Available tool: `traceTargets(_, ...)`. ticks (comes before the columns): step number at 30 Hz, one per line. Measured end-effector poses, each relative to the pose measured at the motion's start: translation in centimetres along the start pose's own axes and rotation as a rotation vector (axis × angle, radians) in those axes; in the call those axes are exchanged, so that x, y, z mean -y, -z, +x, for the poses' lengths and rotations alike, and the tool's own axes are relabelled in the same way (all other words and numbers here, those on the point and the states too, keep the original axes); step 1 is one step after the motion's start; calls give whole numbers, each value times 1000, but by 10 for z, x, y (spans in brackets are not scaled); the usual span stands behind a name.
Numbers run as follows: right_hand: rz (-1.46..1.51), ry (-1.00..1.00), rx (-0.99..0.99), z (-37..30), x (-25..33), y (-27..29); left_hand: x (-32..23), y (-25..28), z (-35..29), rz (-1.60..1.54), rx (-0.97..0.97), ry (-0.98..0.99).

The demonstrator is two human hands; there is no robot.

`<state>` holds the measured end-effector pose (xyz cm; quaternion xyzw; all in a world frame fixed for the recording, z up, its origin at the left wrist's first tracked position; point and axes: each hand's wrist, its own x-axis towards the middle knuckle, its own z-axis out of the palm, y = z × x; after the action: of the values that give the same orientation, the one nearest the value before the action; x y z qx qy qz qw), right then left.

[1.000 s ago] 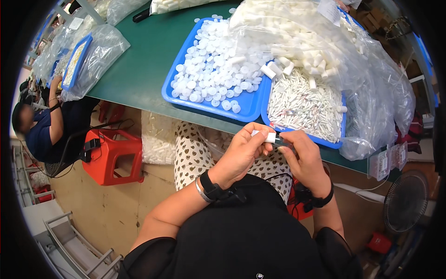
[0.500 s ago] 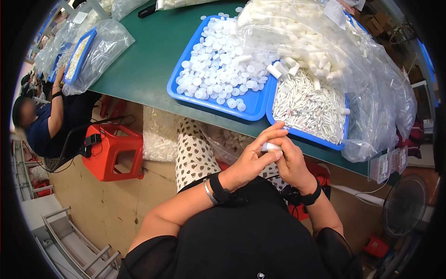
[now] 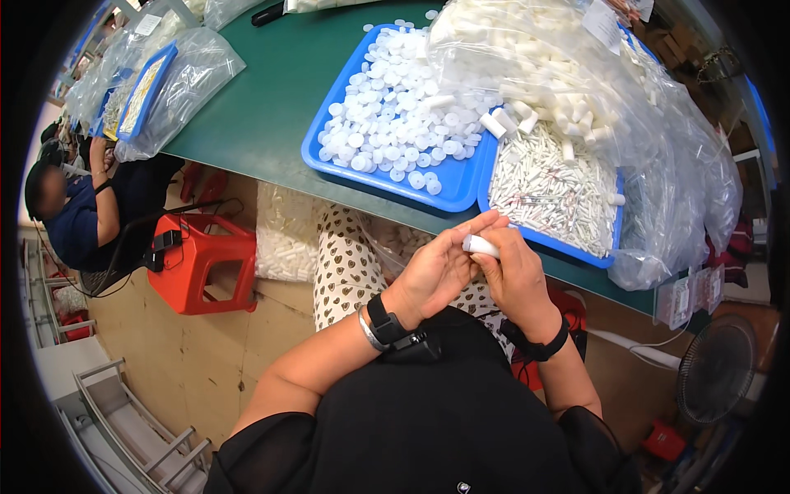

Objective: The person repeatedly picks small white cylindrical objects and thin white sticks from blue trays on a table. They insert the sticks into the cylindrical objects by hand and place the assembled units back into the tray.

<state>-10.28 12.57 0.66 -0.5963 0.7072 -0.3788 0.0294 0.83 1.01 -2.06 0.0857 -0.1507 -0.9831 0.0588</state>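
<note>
A short white plastic cylinder (image 3: 484, 246) with a greyish, translucent end is pinched between the thumb and fingers of my right hand (image 3: 520, 276). Beside it, my left hand (image 3: 429, 276) is open, palm turned up and fingers stretched out. Its fingertips reach close to the cylinder and my right fingers; whether they touch is unclear. Both hands are above my lap, just in front of the table edge. Beyond them, a blue tray (image 3: 457, 198) carries many round translucent discs (image 3: 387, 132). To its right, a smaller blue tray (image 3: 568, 253) holds thin white sticks (image 3: 547, 185).
A big clear bag of white cylinders (image 3: 527, 49) spills toward the small tray on the green table (image 3: 255, 107). At left are a red stool (image 3: 197, 263) and a seated co-worker (image 3: 78, 210). A fan (image 3: 716, 370) stands at right.
My left hand has loosened from around the cylinder and opened, its fingers now straighter. The cylinder shows more fully, held in my right hand. The view has shifted slightly.
</note>
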Motion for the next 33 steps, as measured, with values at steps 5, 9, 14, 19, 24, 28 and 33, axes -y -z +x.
traceTargets(5,-21,23,79,-1,1,-1,13,-1,-7,-270,-61,34)
traceTargets(9,-16,37,44,-2,6,-8,17,-1,-8,-370,-48,-1)
traceTargets(14,13,-50,-24,-7,8,-24,11,-4,-7,-335,-106,3)
traceTargets(19,102,-139,9,-4,13,-24,0,-3,-8,-285,-80,-23)
traceTargets(24,0,-14,58,-10,2,-18,2,1,-10,-148,-63,-10)
traceTargets(28,-23,57,53,-6,-3,-16,2,-4,-11,-263,-78,-3)
traceTargets(33,-40,149,55,-11,-9,-18,10,-4,-12,-353,-36,-21)
